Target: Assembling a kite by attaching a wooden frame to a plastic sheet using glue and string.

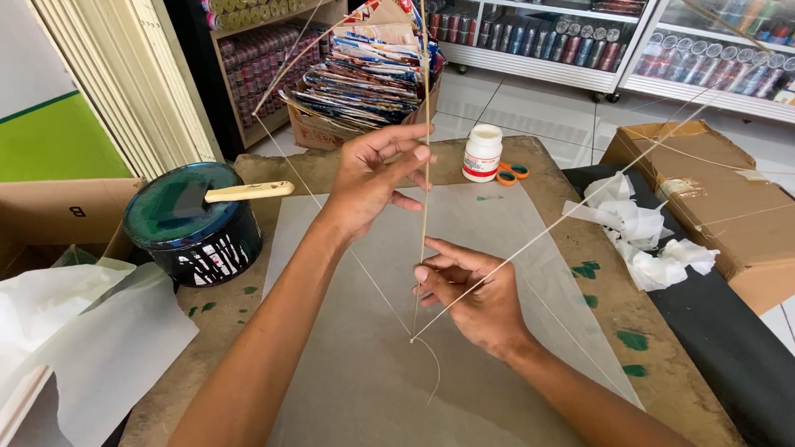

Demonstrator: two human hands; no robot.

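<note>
A thin bamboo kite frame stands over the worktable: an upright spine stick (424, 113) with a bowed cross stick and taut strings running to its tips. My left hand (372, 175) pinches the spine stick about halfway up. My right hand (474, 292) grips the same stick lower down, near its bottom end, where a string (552, 224) runs off up to the right. A loose string tail curls below that end. Beneath the frame lies a sheet of pale translucent paper (351, 380) on the brown table.
A black paint can (194, 230) with a brush across its lid stands at the left. A white glue bottle (482, 153) and orange scissors (510, 172) lie at the back. Crumpled white paper (643, 233), cardboard boxes (732, 197) and shop shelves surround the table.
</note>
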